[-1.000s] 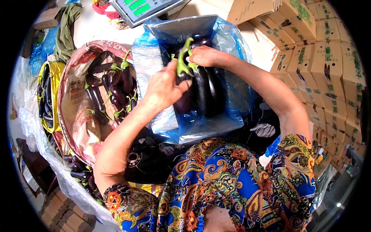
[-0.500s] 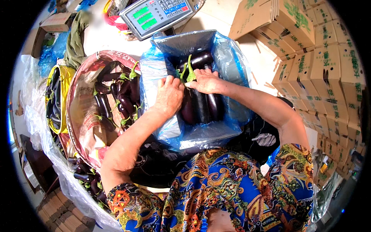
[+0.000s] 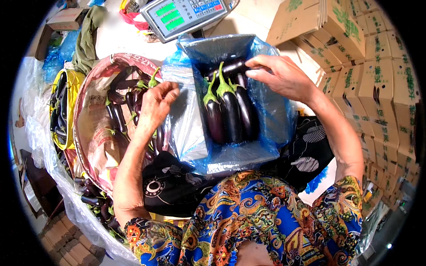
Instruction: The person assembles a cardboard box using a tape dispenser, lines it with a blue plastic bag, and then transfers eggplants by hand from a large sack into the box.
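Three dark purple eggplants (image 3: 230, 116) lie side by side, green stems pointing away from me, inside a box lined with blue plastic film (image 3: 242, 156). Across the far end of the box rests another eggplant (image 3: 230, 69). My right hand (image 3: 288, 80) is over the box's far right side, thumb and fingers apart, fingertips by that crosswise eggplant's right end; whether they touch it I cannot tell. Between the box and a round basket (image 3: 94, 111) hangs my left hand (image 3: 157, 103), its fingers loosely bent with nothing visible in them. Several eggplants (image 3: 117, 116) lie in the basket, partly behind my left hand.
A digital scale (image 3: 184, 17) stands beyond the box. Stacked cardboard cartons (image 3: 355, 93) fill the right side. At far left are a yellow bag (image 3: 71, 108) of eggplants and clear plastic sheeting (image 3: 37, 128). More eggplants (image 3: 100, 201) lie below the basket.
Both hands have come away from the eggplant stems in the box. My left hand has moved left to the basket's edge; my right hand has moved right and slightly away from me.
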Demonstrator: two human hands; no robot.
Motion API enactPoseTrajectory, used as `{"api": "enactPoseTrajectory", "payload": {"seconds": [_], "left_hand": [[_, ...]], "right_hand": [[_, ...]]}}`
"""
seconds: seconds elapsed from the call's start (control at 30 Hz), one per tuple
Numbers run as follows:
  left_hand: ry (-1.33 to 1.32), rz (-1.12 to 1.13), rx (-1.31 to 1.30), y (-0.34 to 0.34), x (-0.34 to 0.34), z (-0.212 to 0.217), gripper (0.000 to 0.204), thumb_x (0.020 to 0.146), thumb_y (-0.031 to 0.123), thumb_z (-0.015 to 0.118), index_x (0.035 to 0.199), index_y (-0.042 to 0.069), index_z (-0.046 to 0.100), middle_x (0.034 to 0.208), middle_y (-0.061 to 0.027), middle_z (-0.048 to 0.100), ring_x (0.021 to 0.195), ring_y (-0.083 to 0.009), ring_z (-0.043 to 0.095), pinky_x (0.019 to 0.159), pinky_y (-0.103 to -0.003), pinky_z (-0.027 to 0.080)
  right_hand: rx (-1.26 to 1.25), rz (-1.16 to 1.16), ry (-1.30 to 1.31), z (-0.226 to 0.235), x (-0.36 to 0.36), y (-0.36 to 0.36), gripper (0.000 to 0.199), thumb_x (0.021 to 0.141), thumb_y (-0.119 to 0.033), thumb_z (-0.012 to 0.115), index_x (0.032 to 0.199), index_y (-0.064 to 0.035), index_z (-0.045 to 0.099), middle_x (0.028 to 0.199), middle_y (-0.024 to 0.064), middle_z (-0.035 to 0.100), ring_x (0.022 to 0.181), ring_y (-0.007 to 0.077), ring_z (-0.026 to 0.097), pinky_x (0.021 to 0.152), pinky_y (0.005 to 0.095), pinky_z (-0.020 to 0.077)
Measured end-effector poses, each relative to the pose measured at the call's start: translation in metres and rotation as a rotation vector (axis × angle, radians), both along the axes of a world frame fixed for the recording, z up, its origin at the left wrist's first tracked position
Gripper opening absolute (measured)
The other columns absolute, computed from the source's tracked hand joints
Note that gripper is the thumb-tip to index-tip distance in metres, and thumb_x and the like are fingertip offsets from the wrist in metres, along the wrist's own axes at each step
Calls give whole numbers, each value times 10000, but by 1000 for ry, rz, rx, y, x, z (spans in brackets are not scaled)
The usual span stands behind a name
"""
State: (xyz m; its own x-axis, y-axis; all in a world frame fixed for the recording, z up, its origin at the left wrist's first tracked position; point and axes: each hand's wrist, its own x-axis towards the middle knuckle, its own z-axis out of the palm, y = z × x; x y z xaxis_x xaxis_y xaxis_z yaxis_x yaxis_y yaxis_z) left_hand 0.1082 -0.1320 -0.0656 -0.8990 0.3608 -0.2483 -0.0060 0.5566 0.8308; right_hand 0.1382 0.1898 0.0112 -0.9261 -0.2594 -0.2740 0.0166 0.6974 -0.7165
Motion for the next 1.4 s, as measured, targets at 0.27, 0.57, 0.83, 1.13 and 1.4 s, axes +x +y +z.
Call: {"api": "enactPoseTrajectory", "payload": {"seconds": [0.27, 0.57, 0.83, 1.13, 1.4], "left_hand": [[26, -65, -35, 12, -2, 14, 210, 888, 132, 590, 1011, -34, 624, 802, -144, 670, 728, -167, 621, 722, -309, 490], [72, 30, -56, 14, -6, 8, 266, 859, 153, 619, 1053, -29, 624, 941, -188, 661, 867, -254, 649, 790, -336, 489], [539, -23, -190, 17, -77, -27, 635, 789, 218, 706, 1330, 13, 444, 1269, -207, 523, 1150, -324, 510, 964, -388, 406], [183, -72, 211, 28, -107, -16, 203, 825, 116, 648, 945, -47, 638, 841, -56, 658, 776, -169, 592, 726, -300, 465], [806, -971, -430, 33, 8, 18, 299, 572, 9, 610, 869, 40, 621, 755, -105, 555, 785, -346, 556, 716, -402, 467]], "right_hand": [[65, -295, 54, -24, 8, 24, 335, 863, -285, 586, 1047, -14, 658, 955, 174, 669, 871, 237, 641, 779, 332, 480], [38, -377, 24, -39, -3, 55, 460, 846, -360, 617, 1197, -63, 595, 1225, 178, 569, 1099, 285, 573, 938, 405, 451], [179, -299, 70, -74, -45, 61, 704, 784, -413, 664, 1362, -68, 457, 1373, 198, 458, 1227, 325, 481, 1047, 409, 357], [-168, -429, 177, -75, -69, 57, 115, 808, -172, 628, 842, -65, 652, 718, 21, 628, 694, 109, 568, 666, 283, 466], [46, 370, 44, -50, 33, 44, 163, 749, -115, 678, 801, -47, 539, 685, 78, 558, 669, 248, 579, 634, 375, 457]]}}
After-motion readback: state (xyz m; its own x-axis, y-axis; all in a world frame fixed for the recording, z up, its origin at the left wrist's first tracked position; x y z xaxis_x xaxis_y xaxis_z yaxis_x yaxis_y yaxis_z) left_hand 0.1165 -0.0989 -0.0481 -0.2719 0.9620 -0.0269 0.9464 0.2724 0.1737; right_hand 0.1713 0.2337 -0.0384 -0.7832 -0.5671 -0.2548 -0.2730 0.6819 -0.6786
